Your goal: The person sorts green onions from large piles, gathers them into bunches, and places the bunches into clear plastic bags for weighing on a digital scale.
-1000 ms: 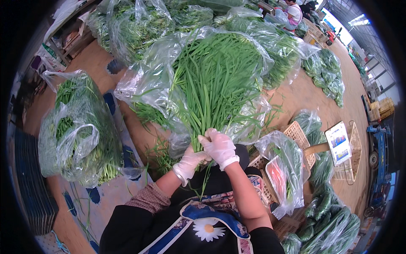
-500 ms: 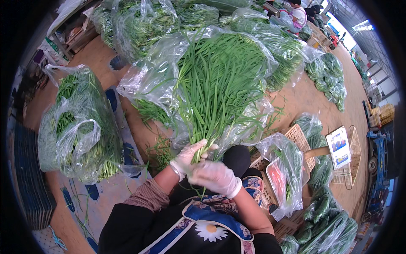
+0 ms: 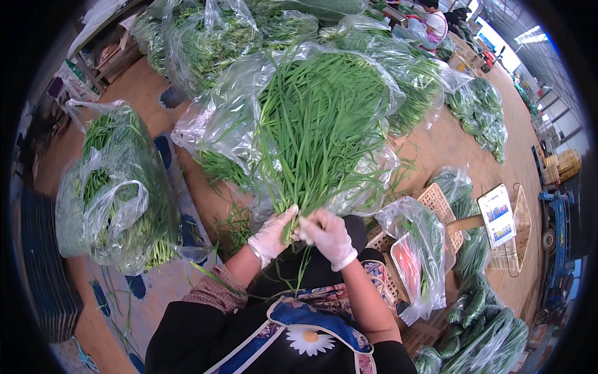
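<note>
A big fan of long green stalks [image 3: 317, 124] spreads out over a clear plastic bag [image 3: 218, 124] in front of me. Both hands wear white gloves. My left hand [image 3: 271, 235] is closed around the base of a bunch of these stalks. My right hand [image 3: 328, 237] grips the same bunch right beside it, the two hands touching. A few loose stalks hang down below my hands over my dark lap.
A tied clear bag of greens [image 3: 118, 193] lies at my left. More bagged greens [image 3: 205, 43] pile up at the back. Woven baskets [image 3: 436, 199] and a bagged bundle [image 3: 417, 249] stand at my right, with a small scale [image 3: 498, 215]. A person [image 3: 430, 25] sits far back.
My hands dropped toward my lap half a second ago, then came back up to the base of the bunch, and now sit together on it.
</note>
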A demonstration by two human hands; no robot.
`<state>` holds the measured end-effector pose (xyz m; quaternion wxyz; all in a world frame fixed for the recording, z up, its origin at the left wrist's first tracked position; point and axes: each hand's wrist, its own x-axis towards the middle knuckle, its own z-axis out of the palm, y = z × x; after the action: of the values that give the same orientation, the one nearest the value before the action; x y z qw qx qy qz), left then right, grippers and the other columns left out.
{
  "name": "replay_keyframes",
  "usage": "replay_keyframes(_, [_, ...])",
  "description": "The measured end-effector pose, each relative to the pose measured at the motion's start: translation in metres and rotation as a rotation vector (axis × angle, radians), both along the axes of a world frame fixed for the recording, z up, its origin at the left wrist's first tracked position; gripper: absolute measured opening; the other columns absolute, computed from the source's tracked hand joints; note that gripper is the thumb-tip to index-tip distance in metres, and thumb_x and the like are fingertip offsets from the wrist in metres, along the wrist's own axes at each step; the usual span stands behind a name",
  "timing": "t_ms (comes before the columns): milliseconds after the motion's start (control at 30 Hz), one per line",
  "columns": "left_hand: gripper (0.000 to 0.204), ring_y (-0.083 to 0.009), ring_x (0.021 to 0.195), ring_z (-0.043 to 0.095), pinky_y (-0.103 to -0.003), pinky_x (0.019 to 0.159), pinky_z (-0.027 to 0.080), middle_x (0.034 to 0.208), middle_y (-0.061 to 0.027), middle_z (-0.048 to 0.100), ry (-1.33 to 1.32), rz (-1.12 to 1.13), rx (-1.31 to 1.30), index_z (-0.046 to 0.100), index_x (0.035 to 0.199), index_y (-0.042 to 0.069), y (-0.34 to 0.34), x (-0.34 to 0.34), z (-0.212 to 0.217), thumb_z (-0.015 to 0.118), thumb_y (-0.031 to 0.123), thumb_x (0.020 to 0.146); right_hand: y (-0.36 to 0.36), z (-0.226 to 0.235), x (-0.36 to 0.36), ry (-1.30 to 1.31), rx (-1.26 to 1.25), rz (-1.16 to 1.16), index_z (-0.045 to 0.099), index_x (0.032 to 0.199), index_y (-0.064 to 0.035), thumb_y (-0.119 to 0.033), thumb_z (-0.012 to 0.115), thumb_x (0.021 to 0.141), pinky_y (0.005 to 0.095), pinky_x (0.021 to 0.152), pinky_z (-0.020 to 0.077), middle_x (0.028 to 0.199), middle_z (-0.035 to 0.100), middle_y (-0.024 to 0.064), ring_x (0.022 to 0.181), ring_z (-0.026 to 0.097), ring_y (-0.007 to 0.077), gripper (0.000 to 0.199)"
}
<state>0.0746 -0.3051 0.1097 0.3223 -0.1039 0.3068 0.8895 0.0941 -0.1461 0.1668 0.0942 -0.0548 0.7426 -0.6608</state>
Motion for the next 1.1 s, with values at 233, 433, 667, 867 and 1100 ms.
replay_keyframes(233, [0.047,-0.014,0.083,0.06,-0.028,0.075,0.05,0.104,-0.0108,0.064,0.091,-0.009,-0.042,0.053,0.12,-0.001,0.02,0.006,0.021,0.048,0.038,0.095,0.013,0.017,0.023,0.54,0.364,0.18,0.06,0.078,-0.0053,-0.011,0.067,0.079,0.0333,0.053,0.0466,0.068,0.06,0.0085,0.058,0.059,0.0263,0.009])
replay_keyframes(433, [0.045,-0.0101,0.067,0.056,-0.024,0.062,0.047,0.078,-0.0012,0.061,-0.043,-0.066,-0.06,0.057,0.115,0.0,0.016,-0.005,0.021,0.048,0.039,0.094,0.004,0.018,0.026,0.747,0.313,0.252,0.061,0.079,-0.0048,-0.006,0.066,0.079,0.0278,0.053,0.0466,0.071,0.062,0.0066,0.057,0.06,0.0184,0.005])
replay_keyframes(667, [0.03,-0.0102,0.062,0.057,-0.023,0.055,0.046,0.081,-0.0004,0.064,-0.032,0.055,-0.07,0.061,0.098,0.009,0.017,0.003,0.024,0.057,0.038,0.09,0.018,0.025,0.001,-0.134,0.467,-0.093,0.057,0.082,-0.0029,-0.031,0.058,0.089,0.0246,0.051,0.0452,0.067,0.061,0.0067,0.055,0.058,0.011,0.029])
replay_keyframes(867, [0.018,-0.0083,0.052,0.052,-0.021,0.047,0.041,0.071,0.0017,0.06,0.003,0.018,-0.266,0.062,0.093,0.009,0.021,-0.004,0.015,0.063,0.025,0.086,0.014,-0.005,-0.006,-0.465,-0.257,-0.041,0.059,0.077,-0.0047,-0.024,0.057,0.089,0.0159,0.037,0.0287,0.07,0.064,0.0045,0.039,0.04,0.0036,0.023])
replay_keyframes(1100, [0.014,-0.0092,0.061,0.054,-0.021,0.055,0.046,0.086,-0.0056,0.065,-0.08,0.114,-0.181,0.06,0.094,0.008,0.032,-0.006,0.022,0.058,0.021,0.09,0.016,0.004,0.002,-0.529,-0.693,0.031,0.056,0.072,-0.0022,-0.018,0.056,0.088,0.0178,0.039,0.0336,0.065,0.061,0.0072,0.042,0.044,0.0062,0.022])
